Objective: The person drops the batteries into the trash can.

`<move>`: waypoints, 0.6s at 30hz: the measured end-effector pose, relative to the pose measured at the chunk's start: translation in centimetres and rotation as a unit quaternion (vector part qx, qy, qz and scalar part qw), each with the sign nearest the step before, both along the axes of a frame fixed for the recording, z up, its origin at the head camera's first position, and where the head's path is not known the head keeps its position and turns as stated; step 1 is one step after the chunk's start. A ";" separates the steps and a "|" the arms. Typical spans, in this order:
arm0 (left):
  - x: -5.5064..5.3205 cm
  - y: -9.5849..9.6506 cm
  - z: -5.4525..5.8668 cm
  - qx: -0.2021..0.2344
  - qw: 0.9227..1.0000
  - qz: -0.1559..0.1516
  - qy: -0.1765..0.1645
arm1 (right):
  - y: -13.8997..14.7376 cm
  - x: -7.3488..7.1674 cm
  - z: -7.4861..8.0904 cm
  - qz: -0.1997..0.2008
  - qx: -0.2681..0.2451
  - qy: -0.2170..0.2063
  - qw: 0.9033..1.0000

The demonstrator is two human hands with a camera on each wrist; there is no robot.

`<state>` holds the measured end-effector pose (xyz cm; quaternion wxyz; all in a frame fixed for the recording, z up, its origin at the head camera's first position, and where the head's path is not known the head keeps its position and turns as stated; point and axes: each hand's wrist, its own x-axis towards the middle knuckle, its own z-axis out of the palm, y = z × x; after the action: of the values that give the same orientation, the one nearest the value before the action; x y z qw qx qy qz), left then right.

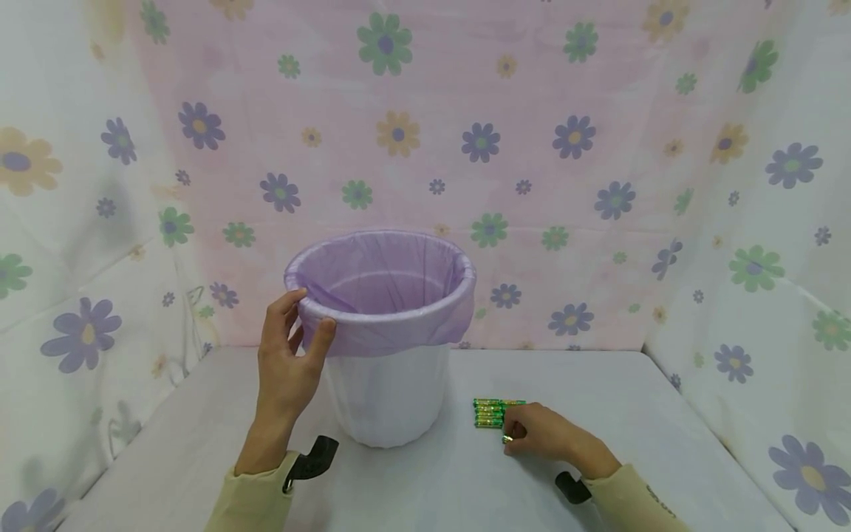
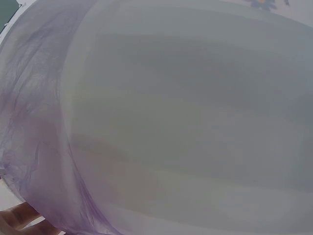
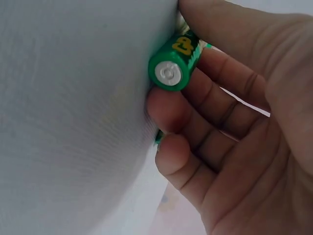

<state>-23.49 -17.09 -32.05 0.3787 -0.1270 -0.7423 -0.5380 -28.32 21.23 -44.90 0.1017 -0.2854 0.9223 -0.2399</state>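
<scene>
A white trash bin (image 1: 388, 395) stands on the table, a purple bag (image 1: 392, 336) folded over its rim. At the bin's near left side my left hand (image 1: 289, 366) grips the bagged rim, thumb at the front and fingers round the left. The bag (image 2: 34, 107) and the bin's wall (image 2: 186, 112) fill the left wrist view, with fingertips (image 2: 22, 218) in the lower corner. To the right of the bin, my right hand (image 1: 548, 432) pinches a green and gold battery (image 3: 171, 66) close to the tabletop. Several more batteries (image 1: 488, 414) lie in rows beside it, partly hidden by the fingers.
The white-covered table (image 1: 425, 488) is enclosed by flowered cloth at the back (image 1: 439, 162), left (image 1: 60, 244) and right (image 1: 751, 310). Black wrist straps (image 1: 315, 458) show at both sleeves.
</scene>
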 end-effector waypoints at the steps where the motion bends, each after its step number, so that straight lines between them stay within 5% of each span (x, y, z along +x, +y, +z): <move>1: 0.0 0.0 0.0 0.000 1.000 -0.001 0.000 | 0.0 0.0 0.0 0.001 -0.003 -0.004 1.000; 18: 0.0 0.0 0.0 0.001 1.000 -0.004 0.002 | -0.3 0.1 0.1 0.010 -0.010 -0.013 1.000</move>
<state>-23.45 -17.07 -32.04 0.3783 -0.1307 -0.7405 -0.5398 -28.19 20.94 -44.83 0.1132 -0.2923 0.9157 -0.2517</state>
